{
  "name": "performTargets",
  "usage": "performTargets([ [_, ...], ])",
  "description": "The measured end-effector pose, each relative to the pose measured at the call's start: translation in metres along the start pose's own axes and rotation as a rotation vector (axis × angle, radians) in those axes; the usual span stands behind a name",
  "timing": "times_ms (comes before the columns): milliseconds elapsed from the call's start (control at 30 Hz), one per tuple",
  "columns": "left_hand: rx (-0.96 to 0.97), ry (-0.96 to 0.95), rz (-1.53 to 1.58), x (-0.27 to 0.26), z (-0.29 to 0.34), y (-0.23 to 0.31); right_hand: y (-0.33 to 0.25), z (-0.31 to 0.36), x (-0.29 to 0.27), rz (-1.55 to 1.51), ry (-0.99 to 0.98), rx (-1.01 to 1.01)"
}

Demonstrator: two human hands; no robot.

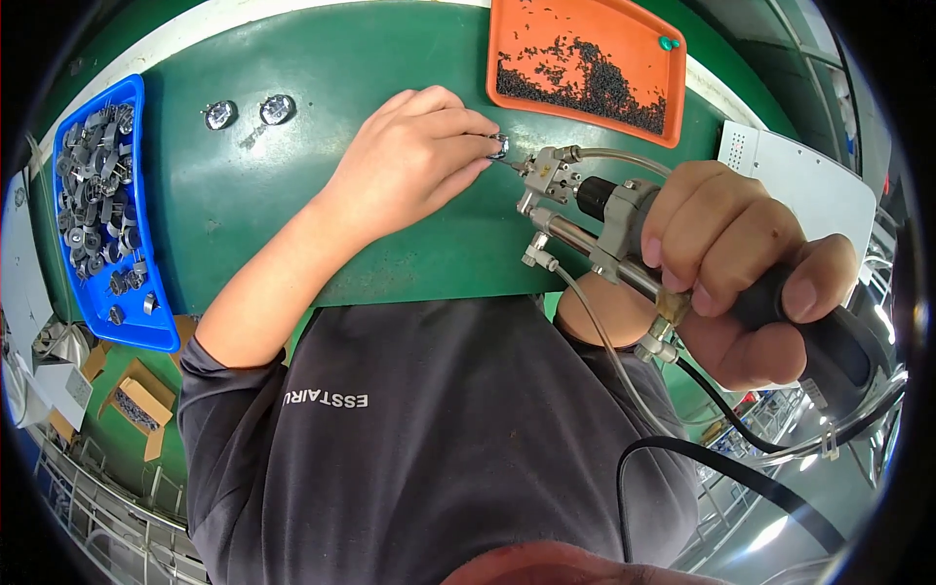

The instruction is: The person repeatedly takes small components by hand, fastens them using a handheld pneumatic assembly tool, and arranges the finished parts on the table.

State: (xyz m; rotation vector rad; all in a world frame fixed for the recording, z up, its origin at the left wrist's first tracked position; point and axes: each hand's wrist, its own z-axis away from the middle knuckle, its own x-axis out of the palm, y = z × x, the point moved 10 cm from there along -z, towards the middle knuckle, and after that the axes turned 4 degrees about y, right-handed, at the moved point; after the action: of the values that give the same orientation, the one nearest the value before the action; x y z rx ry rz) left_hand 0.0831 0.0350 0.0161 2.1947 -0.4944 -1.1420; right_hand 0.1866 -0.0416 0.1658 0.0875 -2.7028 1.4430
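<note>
On the green table (234, 195), toward the far middle, we pinch a small shiny part (501, 146) with the left hand (414, 156), its fingers together on the part. Our right hand (741, 263) is clamped around the tool (612, 229), tip just beside the part; contact, we cannot tell. Caution: a slipping tip could prick the fingers; a loose pinch could let the part turn; a snagged hose (597, 317) could drag the tool off line. Left, we have a blue tray (161, 327) of round parts; far right, an orange tray (639, 54) of black bits. Near left, below the table, we see an open cardboard box (151, 382).
</note>
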Motion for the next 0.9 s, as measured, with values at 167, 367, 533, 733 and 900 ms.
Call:
performTargets([
  [167, 0.004, 0.0, -0.002, 0.0, -0.003, -0.003, 0.004, -0.003, -0.001, -0.003, -0.018, -0.01],
  [367, 0.039, 0.04, -0.041, -0.008, -0.003, 0.008, 0.002, -0.012, 0.01, 0.049, -0.01, 0.032],
  [533, 0.048, -0.008, -0.108, 0.001, 0.003, 0.009, 0.011, -0.017, 0.02, 0.056, 0.188, -0.062],
  [733, 0.019, 0.113, -0.274, -0.051, 0.016, 0.015, -0.046, 0.011, -0.014, -0.044, 0.256, -0.295],
  [900, -0.149, 0.497, -0.826, -0.232, 0.058, -0.014, -0.031, 0.016, -0.02, 0.067, 0.27, -0.277],
])
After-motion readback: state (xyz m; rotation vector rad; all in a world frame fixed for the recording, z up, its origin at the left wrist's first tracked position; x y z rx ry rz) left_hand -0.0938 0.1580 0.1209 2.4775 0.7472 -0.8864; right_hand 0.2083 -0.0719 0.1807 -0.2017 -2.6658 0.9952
